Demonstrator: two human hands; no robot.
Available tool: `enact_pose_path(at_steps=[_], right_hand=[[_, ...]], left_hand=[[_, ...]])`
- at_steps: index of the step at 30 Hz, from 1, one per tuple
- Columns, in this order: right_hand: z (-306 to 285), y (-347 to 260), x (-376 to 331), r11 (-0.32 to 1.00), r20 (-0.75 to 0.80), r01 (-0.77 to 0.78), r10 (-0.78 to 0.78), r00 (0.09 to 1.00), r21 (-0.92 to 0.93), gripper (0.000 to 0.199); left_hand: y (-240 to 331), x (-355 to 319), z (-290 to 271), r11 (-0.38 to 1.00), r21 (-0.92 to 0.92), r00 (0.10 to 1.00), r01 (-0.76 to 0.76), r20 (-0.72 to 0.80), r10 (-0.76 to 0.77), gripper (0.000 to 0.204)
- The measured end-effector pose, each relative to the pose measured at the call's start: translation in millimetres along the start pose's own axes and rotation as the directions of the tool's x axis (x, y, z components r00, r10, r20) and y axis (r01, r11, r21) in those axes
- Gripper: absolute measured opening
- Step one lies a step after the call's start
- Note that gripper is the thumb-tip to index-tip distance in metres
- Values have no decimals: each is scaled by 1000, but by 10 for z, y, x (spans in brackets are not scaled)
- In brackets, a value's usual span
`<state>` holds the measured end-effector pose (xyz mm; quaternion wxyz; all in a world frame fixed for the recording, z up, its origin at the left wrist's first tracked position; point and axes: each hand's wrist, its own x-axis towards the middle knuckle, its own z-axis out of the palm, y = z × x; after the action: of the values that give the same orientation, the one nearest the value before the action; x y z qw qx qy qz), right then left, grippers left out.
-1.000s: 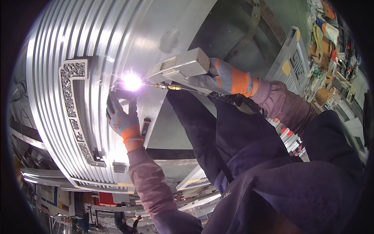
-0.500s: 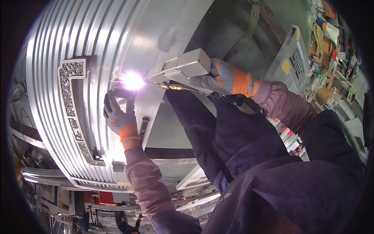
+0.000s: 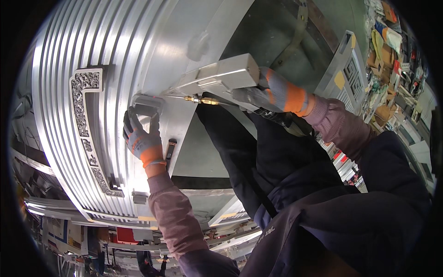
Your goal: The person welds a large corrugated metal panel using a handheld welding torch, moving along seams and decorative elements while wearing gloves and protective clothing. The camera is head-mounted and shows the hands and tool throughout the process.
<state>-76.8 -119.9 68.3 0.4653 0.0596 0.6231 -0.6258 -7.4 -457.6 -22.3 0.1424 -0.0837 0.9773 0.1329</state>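
A small grey block [image 3: 146, 108] sits on the smooth strip of a ribbed metal panel [image 3: 104, 41], held at its near side by a gloved left hand [image 3: 143, 138], thumb and fingers parted around it, apparently to steady it. The gloved right hand [image 3: 267, 92] is closed around the rear of a boxy gun [image 3: 221, 76], its narrow tip angled toward the block's right end, seemingly for a clear line to the edge where block meets panel. A brass fitting [image 3: 205, 100] runs beneath the gun. The block is rounded at the corners, its near face dark; the panel is bright and silvery, its long parallel ridges bowed by the lens. Left of the block lies a bracket-shaped frame [image 3: 79, 108], densely carved in scrolling relief. A slim dark bar [image 3: 170, 150] rests near the left wrist. Beyond the right arm, a fretwork panel [image 3: 348, 74] leans beside piled clutter [image 3: 380, 60].
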Motion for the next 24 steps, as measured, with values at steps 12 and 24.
enact_pose_path(at_steps=[12, 24], right_hand=[[170, 23, 444, 965, -92, 121, -146, 985, -234, 45], [157, 89, 523, 981, -125, 120, -140, 982, -154, 47]], left_hand=[[35, 9, -2, 1000, 0, 999, -5, -46, 5, 66], [-31, 19, 30, 1000, -5, 1000, -7, 26, 8, 72]])
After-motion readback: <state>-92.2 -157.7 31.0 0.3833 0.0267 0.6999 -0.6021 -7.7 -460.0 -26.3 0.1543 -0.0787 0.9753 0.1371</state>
